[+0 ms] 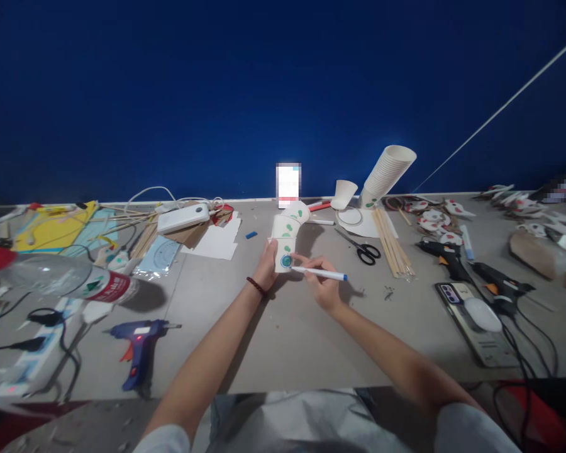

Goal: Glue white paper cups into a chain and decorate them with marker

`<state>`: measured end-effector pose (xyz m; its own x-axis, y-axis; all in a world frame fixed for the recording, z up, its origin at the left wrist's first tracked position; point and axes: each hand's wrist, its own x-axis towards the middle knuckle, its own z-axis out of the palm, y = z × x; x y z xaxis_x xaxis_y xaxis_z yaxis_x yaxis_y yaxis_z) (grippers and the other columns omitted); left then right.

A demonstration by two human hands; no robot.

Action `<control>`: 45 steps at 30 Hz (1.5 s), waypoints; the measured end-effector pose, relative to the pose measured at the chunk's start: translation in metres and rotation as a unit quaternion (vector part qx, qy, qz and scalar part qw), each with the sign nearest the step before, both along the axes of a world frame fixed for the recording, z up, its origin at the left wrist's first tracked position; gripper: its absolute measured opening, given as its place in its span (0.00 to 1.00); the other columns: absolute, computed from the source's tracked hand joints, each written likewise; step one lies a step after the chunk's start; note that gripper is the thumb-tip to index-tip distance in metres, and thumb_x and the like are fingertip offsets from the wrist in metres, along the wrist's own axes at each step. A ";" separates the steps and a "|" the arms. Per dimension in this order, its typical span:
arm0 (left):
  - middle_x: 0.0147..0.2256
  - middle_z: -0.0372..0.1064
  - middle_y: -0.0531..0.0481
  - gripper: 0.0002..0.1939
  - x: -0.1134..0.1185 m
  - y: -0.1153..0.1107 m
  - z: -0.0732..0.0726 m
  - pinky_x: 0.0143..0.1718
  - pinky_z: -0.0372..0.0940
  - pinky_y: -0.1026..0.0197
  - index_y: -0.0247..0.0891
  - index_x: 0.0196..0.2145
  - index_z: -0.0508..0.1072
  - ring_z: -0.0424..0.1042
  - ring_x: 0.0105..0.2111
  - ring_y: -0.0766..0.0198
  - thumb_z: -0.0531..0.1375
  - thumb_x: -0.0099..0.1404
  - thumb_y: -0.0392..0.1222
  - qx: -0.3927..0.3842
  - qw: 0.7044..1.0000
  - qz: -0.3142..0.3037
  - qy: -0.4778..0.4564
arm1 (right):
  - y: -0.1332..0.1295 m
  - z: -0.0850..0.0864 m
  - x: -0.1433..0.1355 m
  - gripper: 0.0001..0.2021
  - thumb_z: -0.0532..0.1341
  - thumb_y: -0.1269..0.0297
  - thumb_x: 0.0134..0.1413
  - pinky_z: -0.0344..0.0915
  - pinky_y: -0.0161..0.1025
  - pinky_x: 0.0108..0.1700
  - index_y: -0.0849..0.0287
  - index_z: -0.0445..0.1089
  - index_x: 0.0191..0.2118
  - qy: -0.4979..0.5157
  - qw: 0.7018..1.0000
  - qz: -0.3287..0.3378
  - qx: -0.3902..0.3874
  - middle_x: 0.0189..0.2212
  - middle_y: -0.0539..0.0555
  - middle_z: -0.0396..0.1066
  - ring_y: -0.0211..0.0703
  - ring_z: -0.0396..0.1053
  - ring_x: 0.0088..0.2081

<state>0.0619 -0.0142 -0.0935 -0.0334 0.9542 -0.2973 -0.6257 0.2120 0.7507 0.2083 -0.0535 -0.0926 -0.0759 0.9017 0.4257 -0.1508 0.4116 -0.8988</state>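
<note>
My left hand (pixel 265 265) grips a bent chain of joined white paper cups (pixel 285 231) from its left side. Green blotches run along the cups, and a blue and green round mark (pixel 286 260) shows at the near end. In my right hand (pixel 321 280) is a white marker (pixel 325 274) with a blue end, held like a pen. Its tip points left and meets, or nearly meets, the cup beside the round mark. A small blue cap (pixel 251 234) lies on the table to the left of the cups.
Scissors (pixel 365 251), wooden sticks (pixel 392 242) and a leaning stack of paper cups (pixel 387 176) are to the right. Farther right lie black glue guns (pixel 446 258) and a phone (pixel 476 327). A blue glue gun (pixel 141 346) and a plastic bottle (pixel 70 277) occupy the left.
</note>
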 end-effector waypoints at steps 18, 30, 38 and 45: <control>0.36 0.79 0.42 0.30 -0.002 0.000 0.001 0.38 0.75 0.55 0.33 0.44 0.76 0.79 0.33 0.57 0.63 0.62 0.66 -0.015 1.000 -0.013 -0.018 | -0.002 -0.006 -0.003 0.11 0.64 0.51 0.62 0.72 0.56 0.59 0.54 0.70 0.36 -0.041 0.999 -0.012 -0.031 0.46 0.62 0.81 0.57 0.77 0.55; 0.37 0.78 0.40 0.31 -0.002 0.002 0.001 0.39 0.75 0.53 0.33 0.46 0.75 0.80 0.35 0.54 0.63 0.63 0.66 -0.029 0.999 -0.003 -0.021 | -0.002 -0.001 -0.004 0.08 0.64 0.56 0.60 0.76 0.51 0.53 0.54 0.70 0.35 -0.071 0.997 -0.024 -0.011 0.42 0.60 0.82 0.56 0.79 0.53; 0.35 0.78 0.41 0.30 -0.002 0.002 0.002 0.35 0.75 0.55 0.32 0.44 0.76 0.79 0.32 0.55 0.61 0.64 0.66 -0.036 0.999 -0.005 -0.017 | -0.002 -0.003 -0.003 0.07 0.63 0.57 0.61 0.75 0.52 0.53 0.53 0.69 0.35 -0.066 0.997 -0.028 -0.004 0.43 0.60 0.82 0.56 0.79 0.52; 0.36 0.78 0.42 0.28 -0.002 0.000 0.006 0.35 0.73 0.56 0.33 0.44 0.76 0.78 0.32 0.57 0.63 0.64 0.64 -0.035 0.999 -0.006 -0.025 | -0.001 -0.006 -0.003 0.06 0.64 0.58 0.60 0.74 0.53 0.55 0.53 0.69 0.35 -0.055 0.998 -0.027 -0.021 0.42 0.60 0.82 0.56 0.79 0.53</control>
